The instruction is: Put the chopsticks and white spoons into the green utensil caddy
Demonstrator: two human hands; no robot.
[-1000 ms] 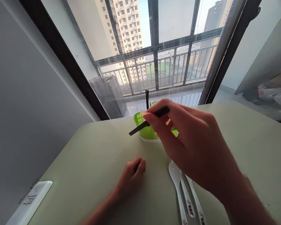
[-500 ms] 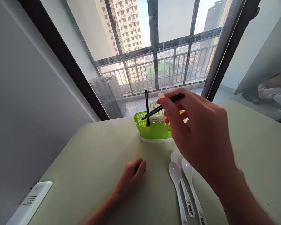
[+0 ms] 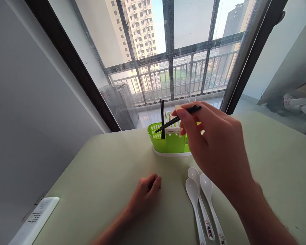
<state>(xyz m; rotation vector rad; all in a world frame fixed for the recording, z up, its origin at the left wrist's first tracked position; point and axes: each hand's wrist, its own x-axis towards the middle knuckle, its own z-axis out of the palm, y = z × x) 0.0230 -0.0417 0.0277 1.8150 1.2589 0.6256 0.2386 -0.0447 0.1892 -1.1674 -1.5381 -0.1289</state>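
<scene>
My right hand (image 3: 214,139) pinches black chopsticks (image 3: 172,121) between thumb and fingers, tilted with their tips down to the left. Those tips are over the left end of a green utensil holder (image 3: 173,144) with a white base and a white insert. Other black chopsticks (image 3: 162,115) stand upright in the holder. My right hand hides the holder's right part. My left hand (image 3: 149,189) rests on the table in a loose fist, with nothing visible in it. Three white spoons (image 3: 192,189) lie on the table below my right hand, bowls toward the holder.
The pale green table (image 3: 104,170) reaches back to a large window with dark frames. A white object with printed text (image 3: 38,217) lies at the table's left edge. A grey wall stands at left. White bags (image 3: 301,105) are at the far right.
The view has shifted slightly, so the table things appear a little lower and to the right. My right hand still holds the chopsticks over the holder; my left hand stays on the table.
</scene>
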